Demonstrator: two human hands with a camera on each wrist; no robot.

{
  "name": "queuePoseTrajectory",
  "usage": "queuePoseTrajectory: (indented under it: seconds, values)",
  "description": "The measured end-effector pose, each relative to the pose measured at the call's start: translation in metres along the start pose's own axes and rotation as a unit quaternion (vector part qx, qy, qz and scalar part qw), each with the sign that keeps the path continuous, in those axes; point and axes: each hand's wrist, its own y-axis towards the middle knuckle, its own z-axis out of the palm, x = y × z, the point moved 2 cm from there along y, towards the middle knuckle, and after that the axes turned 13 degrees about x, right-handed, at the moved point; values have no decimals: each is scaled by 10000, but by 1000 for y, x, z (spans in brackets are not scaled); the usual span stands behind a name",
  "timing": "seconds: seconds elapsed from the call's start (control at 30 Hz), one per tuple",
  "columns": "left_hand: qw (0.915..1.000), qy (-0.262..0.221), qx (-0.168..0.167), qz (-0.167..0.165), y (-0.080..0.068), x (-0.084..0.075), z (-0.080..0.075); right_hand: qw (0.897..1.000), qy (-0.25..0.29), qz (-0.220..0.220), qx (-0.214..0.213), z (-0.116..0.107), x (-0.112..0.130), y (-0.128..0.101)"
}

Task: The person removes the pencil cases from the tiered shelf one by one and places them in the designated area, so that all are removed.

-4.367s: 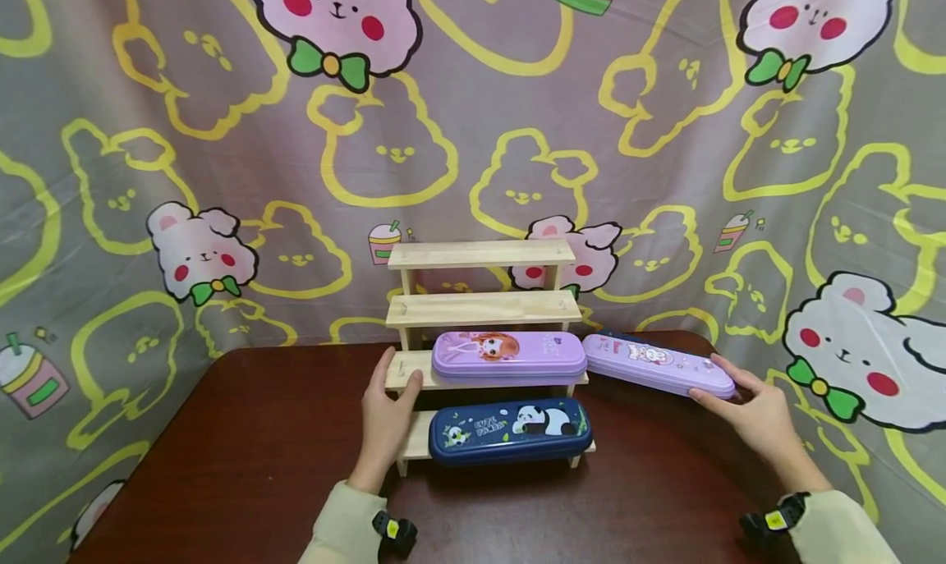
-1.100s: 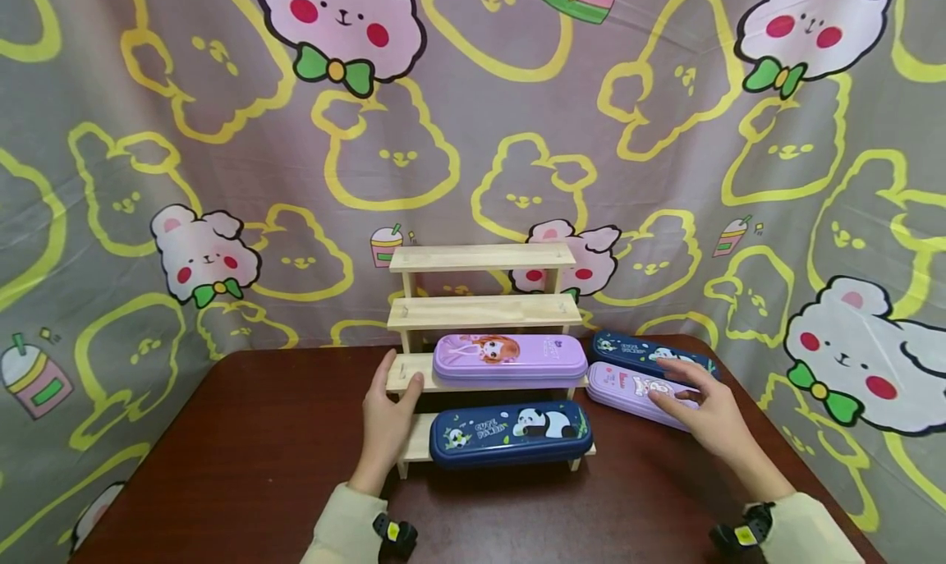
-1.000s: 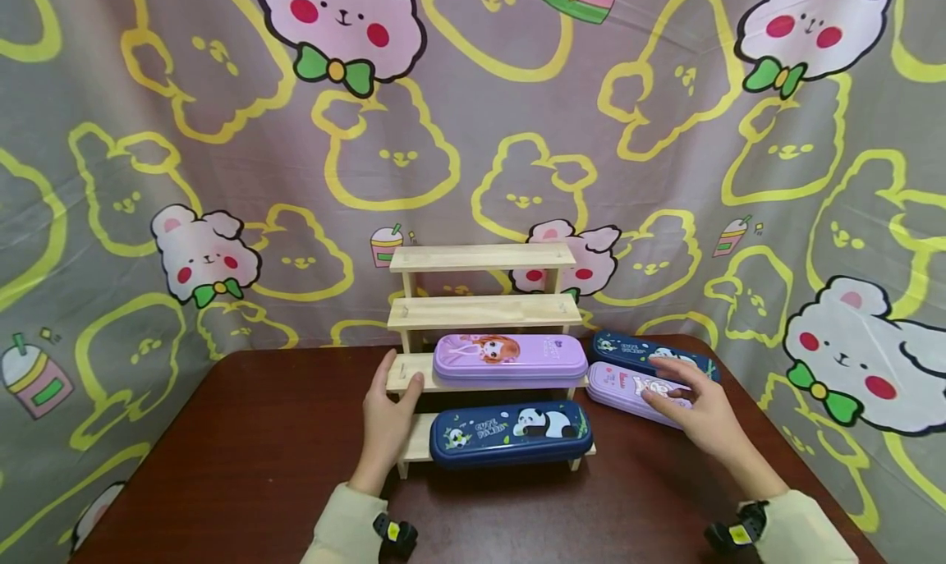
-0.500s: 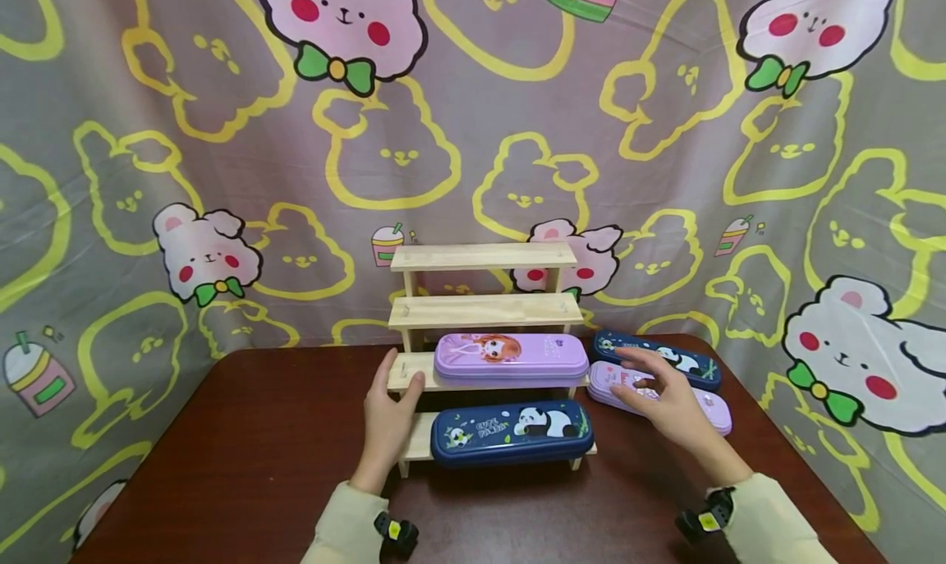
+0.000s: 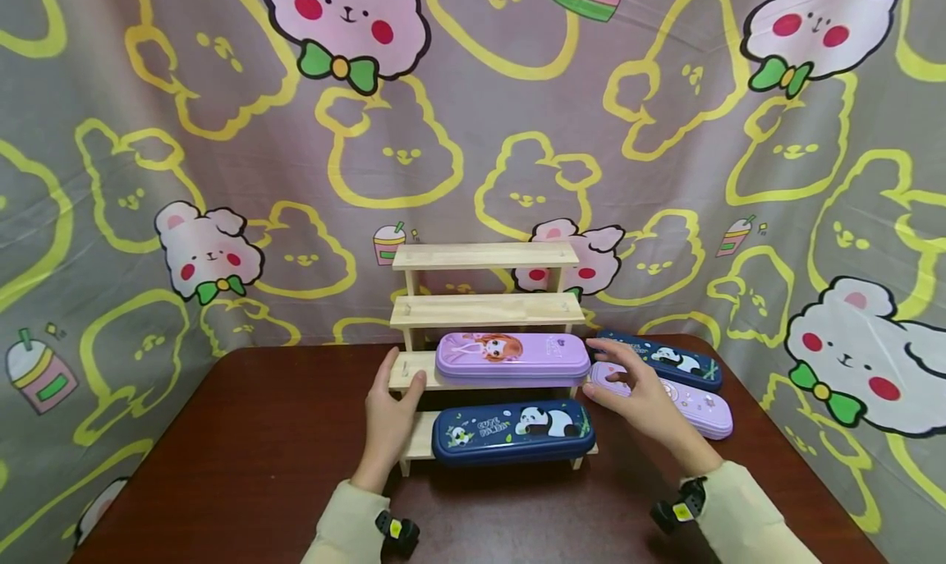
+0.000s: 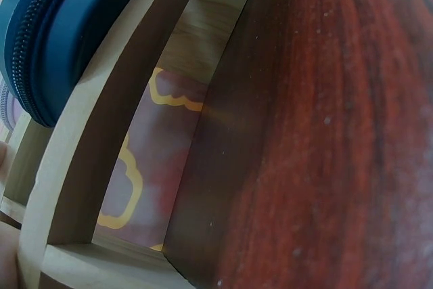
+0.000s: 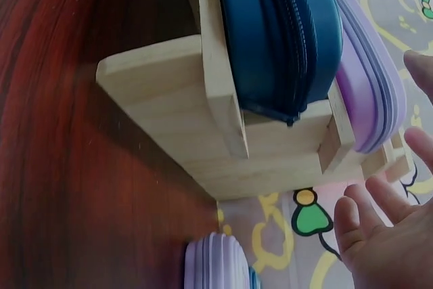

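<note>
A tiered wooden stand (image 5: 484, 309) stands near the back of the table. My left hand (image 5: 389, 412) holds its left end, thumb and fingers around the end of a lower board. On that board lies a lilac pencil case (image 5: 512, 359) with a girl picture; a navy panda pencil case (image 5: 513, 433) lies on the lowest board. My right hand (image 5: 641, 396) is at the lilac case's right end with fingers spread and slightly bent. In the right wrist view a small gap shows between its fingers (image 7: 419, 72) and the lilac case (image 7: 365, 65).
On the table right of the stand lie a second lilac pencil case (image 5: 698, 408), partly behind my right hand, and another navy panda case (image 5: 683, 363) behind it. A patterned curtain (image 5: 458, 137) hangs close behind the stand. The dark brown table (image 5: 244, 449) extends left and in front.
My right hand let go of the rabbit-print lilac pencil case, which now lies on the table, and moved left to the lilac case on the stand. My left hand stayed put.
</note>
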Motion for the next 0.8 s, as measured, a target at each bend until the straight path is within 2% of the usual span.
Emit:
queuePoseTrajectory:
  seconds: [0.33, 0.8]
  values:
    - [10000, 8, -6, -20, 0, 1, 0, 9996, 153, -112, 192, 9, 6, 13]
    - [10000, -17, 41, -24, 0, 0, 0, 9997, -45, -19, 258, 20, 13, 25]
